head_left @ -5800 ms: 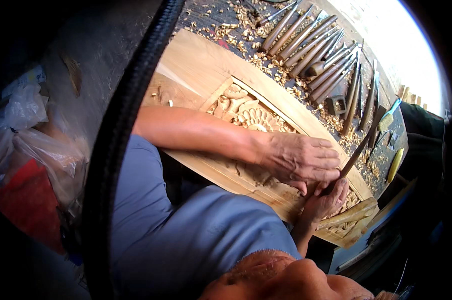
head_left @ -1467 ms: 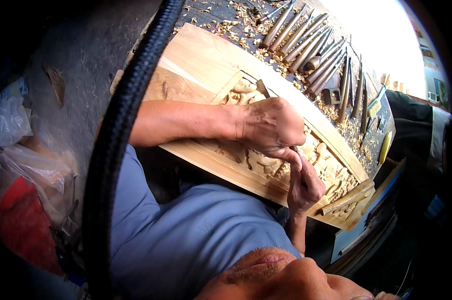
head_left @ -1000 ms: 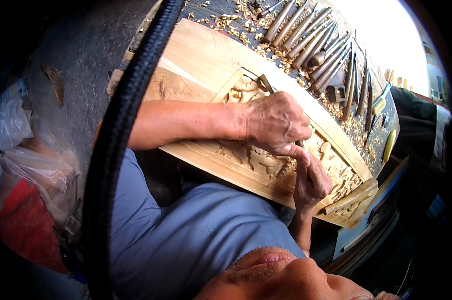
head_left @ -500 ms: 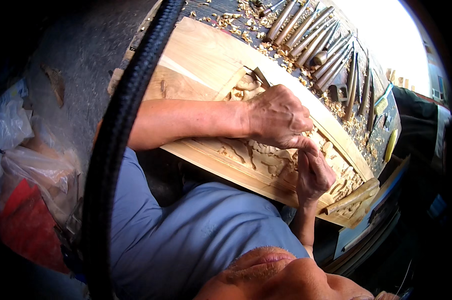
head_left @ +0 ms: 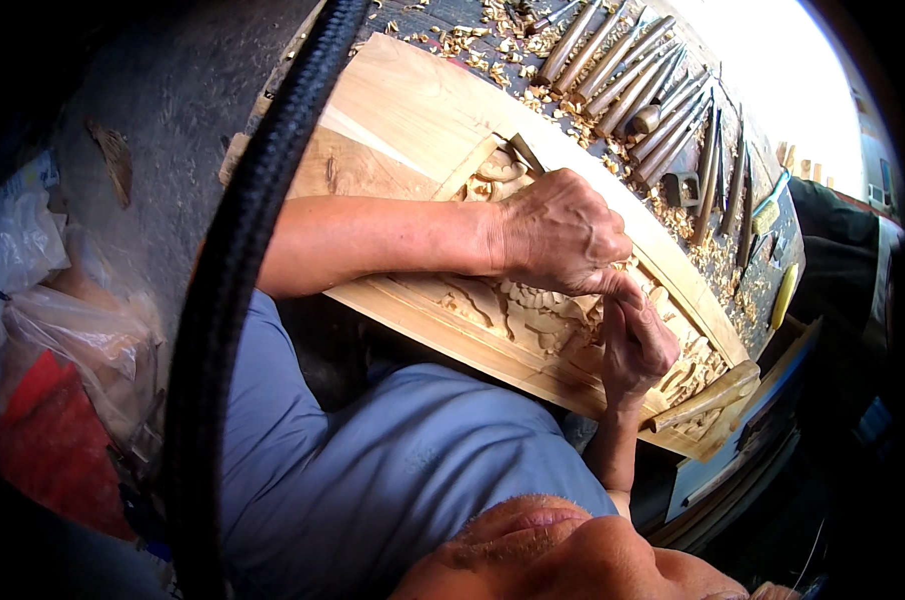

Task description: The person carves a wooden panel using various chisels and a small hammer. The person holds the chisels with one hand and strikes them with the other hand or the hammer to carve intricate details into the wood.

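A long pale wooden panel (head_left: 423, 95) carries relief carving (head_left: 543, 310) along its middle. My left hand (head_left: 563, 230) is closed in a fist low over the carving, its forearm coming in from the left across the panel. Its fingertips meet my right hand (head_left: 641, 345), whose fingers are also closed, above the right part of the carving. Whatever the two hands grip is hidden by the fingers. A dark, flat strip (head_left: 525, 155) sticks out just beyond my left knuckles; I cannot tell whether the hand holds it. A thick wooden stick (head_left: 708, 395) lies across the panel's right end.
Behind the panel, several carving tools with wooden handles (head_left: 613, 75) lie in a row among wood shavings (head_left: 503, 45). A brush (head_left: 768, 215) and a yellow object (head_left: 785, 295) are at the far right. Plastic bags (head_left: 83, 330) lie at the left. A black braided cable (head_left: 238, 300) crosses the view.
My right hand has shifted slightly to the right, with the left fingertips still against it. The view has moved a little; the tools and panel otherwise look the same.
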{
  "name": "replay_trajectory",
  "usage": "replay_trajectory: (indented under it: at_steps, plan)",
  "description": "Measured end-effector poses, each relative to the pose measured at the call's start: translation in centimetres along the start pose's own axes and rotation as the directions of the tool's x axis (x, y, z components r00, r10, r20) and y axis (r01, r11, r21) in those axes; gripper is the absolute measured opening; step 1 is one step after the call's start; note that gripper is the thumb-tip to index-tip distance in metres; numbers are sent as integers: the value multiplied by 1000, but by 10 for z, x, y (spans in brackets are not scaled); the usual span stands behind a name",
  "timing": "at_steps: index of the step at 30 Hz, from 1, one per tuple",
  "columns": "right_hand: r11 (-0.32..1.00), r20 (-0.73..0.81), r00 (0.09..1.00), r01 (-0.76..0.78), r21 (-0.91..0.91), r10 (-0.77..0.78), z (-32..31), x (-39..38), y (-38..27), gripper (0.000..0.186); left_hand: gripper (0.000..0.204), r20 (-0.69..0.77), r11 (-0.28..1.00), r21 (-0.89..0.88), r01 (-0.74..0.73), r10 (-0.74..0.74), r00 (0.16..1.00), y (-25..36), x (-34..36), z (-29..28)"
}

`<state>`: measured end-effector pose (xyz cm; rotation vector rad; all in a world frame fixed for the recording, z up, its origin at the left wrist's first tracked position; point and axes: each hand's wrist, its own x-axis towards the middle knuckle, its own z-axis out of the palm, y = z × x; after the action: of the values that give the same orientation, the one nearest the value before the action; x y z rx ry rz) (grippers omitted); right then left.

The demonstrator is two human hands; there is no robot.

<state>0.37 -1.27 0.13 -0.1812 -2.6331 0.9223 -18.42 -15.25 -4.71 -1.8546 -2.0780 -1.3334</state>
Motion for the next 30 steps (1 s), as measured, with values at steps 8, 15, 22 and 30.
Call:
replay_trajectory:
  at_steps: [8, 15, 22, 30]
  plan:
    - [998, -15, 998, 60, 30, -59, 7, 10, 6, 16, 71, 65, 993, 48, 111, -114, 991, 1, 2, -6]
    - [998, 24, 998, 53, -23, -53, -4, 8, -5, 26, 72, -11, 999, -40, -24, 23, 1000, 2, 3, -6]
    - [996, 3, 998, 66, -67, -66, 0, 4, -3, 25, 72, -8, 1000, -9, -11, 11, 1000, 1, 2, -3]
    - [994, 60, 995, 87, -66, -83, 1, 11, -5, 22, 73, -76, 999, 35, 4, -1, 997, 1, 0, -5]
